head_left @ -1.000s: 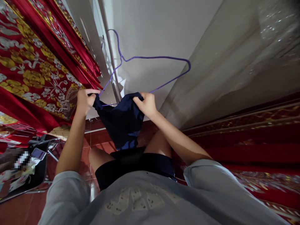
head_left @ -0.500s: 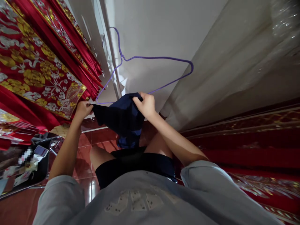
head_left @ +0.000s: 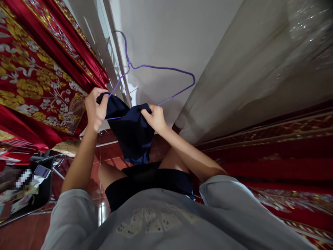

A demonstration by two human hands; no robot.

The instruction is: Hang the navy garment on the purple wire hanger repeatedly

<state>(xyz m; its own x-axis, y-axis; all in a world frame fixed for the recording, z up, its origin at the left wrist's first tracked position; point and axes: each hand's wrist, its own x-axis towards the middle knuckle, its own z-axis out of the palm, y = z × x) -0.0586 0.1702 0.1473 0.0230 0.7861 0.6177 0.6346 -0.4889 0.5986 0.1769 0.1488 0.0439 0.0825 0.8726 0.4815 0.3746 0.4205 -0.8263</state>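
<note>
A dark navy garment point(head_left: 132, 135) hangs between my two hands; its exact kind does not show. My left hand point(head_left: 95, 108) pinches its left edge, thumb and fingers closed around the cloth at the left corner of a purple clothes hanger point(head_left: 162, 68). That hanger tilts in front of the white wall, hook upward, with part of its lower bar behind the garment and a stretch on the left passing over it. At the garment's top right edge, my right hand point(head_left: 155, 118) grips the cloth, thumb on top, close to the hanger's lower bar.
Red cloths with gold and silver embroidery point(head_left: 33, 83) hang at the left. A plastic-covered pale sheet point(head_left: 223, 93) stands on the right, above more red fabric point(head_left: 281, 170). A black chair point(head_left: 49, 187) bearing a phone point(head_left: 42, 171) and papers sits on the red tiles at lower left.
My left hand has risen, bringing the garment's left edge up around the hanger's left corner. My right hand keeps its grip and has shifted slightly left, as has the hanger.
</note>
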